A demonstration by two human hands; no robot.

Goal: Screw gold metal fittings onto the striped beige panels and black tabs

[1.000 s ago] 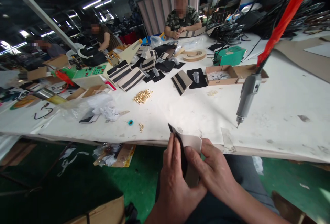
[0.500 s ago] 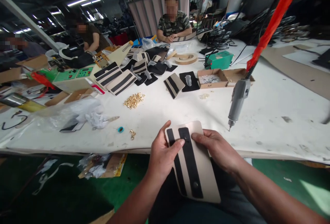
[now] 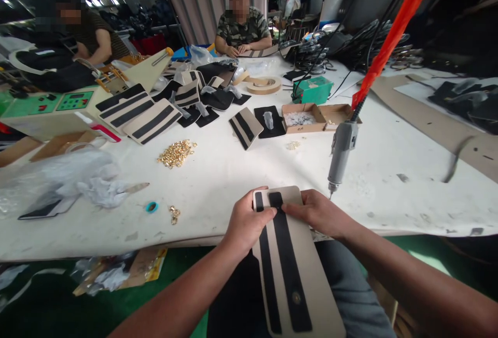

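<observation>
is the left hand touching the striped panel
Touching: in the head view, the left hand holds the striped panel, its thumb lying on the striped face.

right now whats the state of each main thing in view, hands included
left hand, gripping the panel
right hand, gripping the panel
striped panel, held, stripes facing up
power screwdriver, hanging, bit down
left cardboard box, open, small pieces inside
right cardboard box, open
gold hardware, loose heap
plastic wrapping, crumpled
tape roll, lying flat
green box, on or off, can't tell
</observation>
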